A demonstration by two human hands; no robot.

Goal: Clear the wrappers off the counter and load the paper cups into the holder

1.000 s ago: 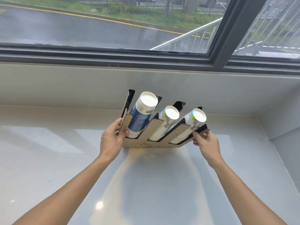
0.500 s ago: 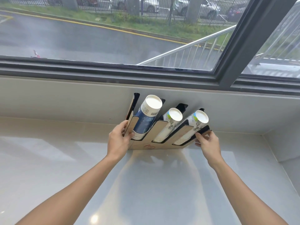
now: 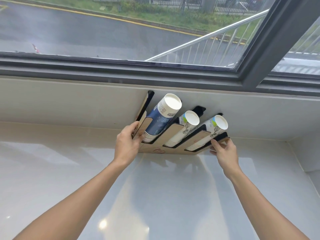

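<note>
A wooden cup holder (image 3: 170, 134) with black dividers stands on the white counter (image 3: 155, 196), its back against the low wall under the window. Three slanted slots each hold a stack of paper cups: a wide blue stack (image 3: 161, 118) on the left, and two narrower white stacks with green and black print in the middle (image 3: 186, 126) and on the right (image 3: 212, 129). My left hand (image 3: 127, 144) grips the holder's left end. My right hand (image 3: 224, 151) pinches its right front corner. No wrappers are in view.
A low white wall (image 3: 69, 104) runs behind the counter, topped by a dark grey window frame (image 3: 121, 68). The counter ends in a corner with a side wall (image 3: 304, 153) at the right.
The holder with its cups has moved back towards the wall, both hands still on its ends. The camera has tilted up, showing more window.
</note>
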